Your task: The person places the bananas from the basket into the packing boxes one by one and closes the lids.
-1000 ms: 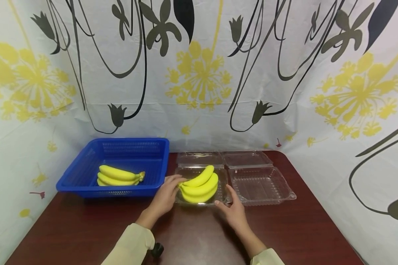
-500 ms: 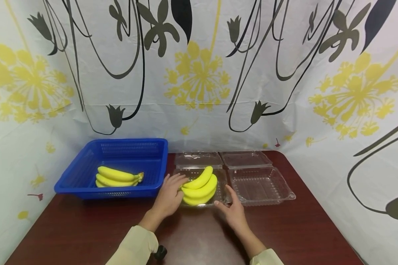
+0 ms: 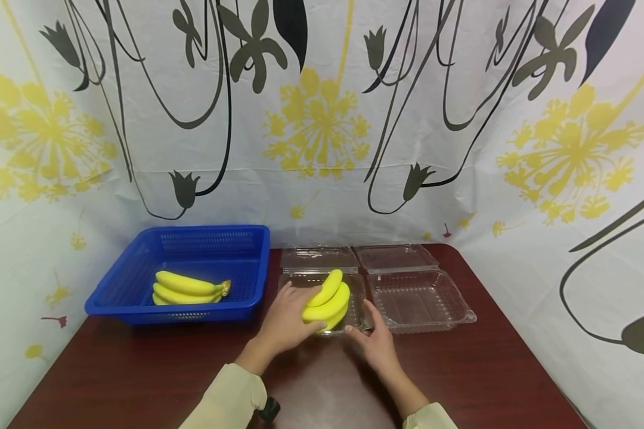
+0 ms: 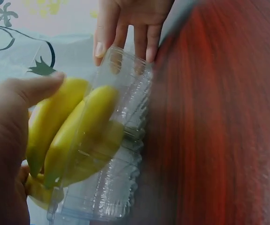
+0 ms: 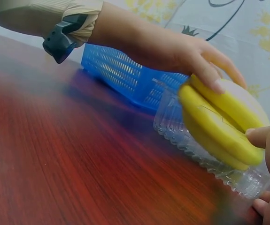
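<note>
A bunch of yellow bananas [image 3: 330, 302] rests in the left of two clear plastic clamshell containers [image 3: 358, 291], whose lid lies back. My left hand [image 3: 285, 320] grips the bunch from the left, thumb on the near side and fingers over the top. The right wrist view shows that thumb pressed on a banana [image 5: 205, 117]. At the container's near right corner, my right hand [image 3: 377, 342] holds the edge between thumb and fingers. In the left wrist view its fingers [image 4: 152, 42] reach down the outside of the container wall [image 4: 137, 93].
On the left, a blue basket [image 3: 174, 317] holds another bunch of bananas [image 3: 188, 286]. A second clear container [image 3: 415, 298] stands open on the right. Everything is on a dark red-brown table [image 3: 461, 381] before a flower-patterned cloth [image 3: 322, 202].
My left hand has shifted right from the stem end onto the body of the bananas, covering more of them. The right hand has stayed at the container's corner.
</note>
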`<state>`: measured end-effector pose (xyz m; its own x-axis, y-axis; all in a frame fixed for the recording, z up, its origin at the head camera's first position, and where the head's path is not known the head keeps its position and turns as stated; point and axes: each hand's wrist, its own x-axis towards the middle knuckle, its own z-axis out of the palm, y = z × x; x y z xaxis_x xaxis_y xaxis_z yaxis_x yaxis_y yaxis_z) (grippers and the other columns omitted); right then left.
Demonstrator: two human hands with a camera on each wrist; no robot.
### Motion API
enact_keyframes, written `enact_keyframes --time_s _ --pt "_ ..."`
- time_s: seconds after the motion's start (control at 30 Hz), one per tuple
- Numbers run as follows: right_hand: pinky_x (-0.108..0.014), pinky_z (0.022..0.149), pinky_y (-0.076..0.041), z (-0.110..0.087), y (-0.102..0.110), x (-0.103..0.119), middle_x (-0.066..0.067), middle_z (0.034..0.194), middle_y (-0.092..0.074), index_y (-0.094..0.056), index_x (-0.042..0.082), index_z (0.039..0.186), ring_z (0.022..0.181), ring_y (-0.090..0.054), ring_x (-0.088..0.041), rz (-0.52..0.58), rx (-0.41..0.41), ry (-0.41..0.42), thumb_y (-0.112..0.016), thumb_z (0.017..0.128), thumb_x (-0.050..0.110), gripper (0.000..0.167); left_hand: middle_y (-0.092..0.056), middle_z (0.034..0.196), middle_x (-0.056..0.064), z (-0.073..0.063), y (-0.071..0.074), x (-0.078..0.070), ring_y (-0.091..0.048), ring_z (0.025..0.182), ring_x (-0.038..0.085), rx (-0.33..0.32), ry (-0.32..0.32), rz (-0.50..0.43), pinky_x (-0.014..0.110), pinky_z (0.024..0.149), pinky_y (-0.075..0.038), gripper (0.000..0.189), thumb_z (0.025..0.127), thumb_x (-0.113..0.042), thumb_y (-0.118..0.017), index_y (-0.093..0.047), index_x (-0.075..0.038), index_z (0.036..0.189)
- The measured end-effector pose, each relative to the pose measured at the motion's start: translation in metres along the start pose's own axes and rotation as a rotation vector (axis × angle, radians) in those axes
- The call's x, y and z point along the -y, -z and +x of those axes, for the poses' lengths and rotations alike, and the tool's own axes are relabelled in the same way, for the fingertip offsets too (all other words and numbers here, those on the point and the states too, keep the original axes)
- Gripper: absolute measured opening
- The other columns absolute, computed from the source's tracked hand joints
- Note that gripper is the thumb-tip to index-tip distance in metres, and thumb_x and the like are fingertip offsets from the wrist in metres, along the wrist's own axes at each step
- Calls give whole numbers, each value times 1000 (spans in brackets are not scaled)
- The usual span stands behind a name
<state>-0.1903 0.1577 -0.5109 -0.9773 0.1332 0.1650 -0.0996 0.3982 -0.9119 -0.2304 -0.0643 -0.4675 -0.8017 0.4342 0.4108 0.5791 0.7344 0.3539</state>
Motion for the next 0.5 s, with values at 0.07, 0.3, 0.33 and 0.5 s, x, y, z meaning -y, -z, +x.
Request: enact_keyframes --time_s 0.07,0.3,0.33,0.5 --pt "-42 86 -50 0 0 0 -20 144 -46 -41 7 146 119 -52 -33 -3 2 -2 -79 83 17 74 -64 123 -3 2 0 0 -54 110 20 6 7 -9 43 115 -19 74 76 -50 -78 -55 -19 139" --pt "-39 82 -50 -1 0 1 -19 144 -46 -41 7 146 111 -55 -31 -15 5 -7 -79 83 19 74 -64 118 -1 6 6 2 -55 105 19 24 23 -151 44 114 -21 72 73 -37 -85 -55 -15 135" --pt "-39 82 -49 -1 0 1 -19 143 -47 -41 7 146 110 -55 -31 -17 4 -8 -79 83 19 74 -63 119 -1 7 7 2 -55 106 19 28 23 -171 44 114 -20 72 73 -35 -85 -55 -14 135" --pt "-40 83 -50 -2 0 1 -20 143 -47 -41 7 145 112 -54 -32 -17 3 0 -78 84 19 73 -62 121 0 8 10 4 -54 108 20 50 14 -189 44 114 -21 71 75 -33 -84 -54 -14 137"
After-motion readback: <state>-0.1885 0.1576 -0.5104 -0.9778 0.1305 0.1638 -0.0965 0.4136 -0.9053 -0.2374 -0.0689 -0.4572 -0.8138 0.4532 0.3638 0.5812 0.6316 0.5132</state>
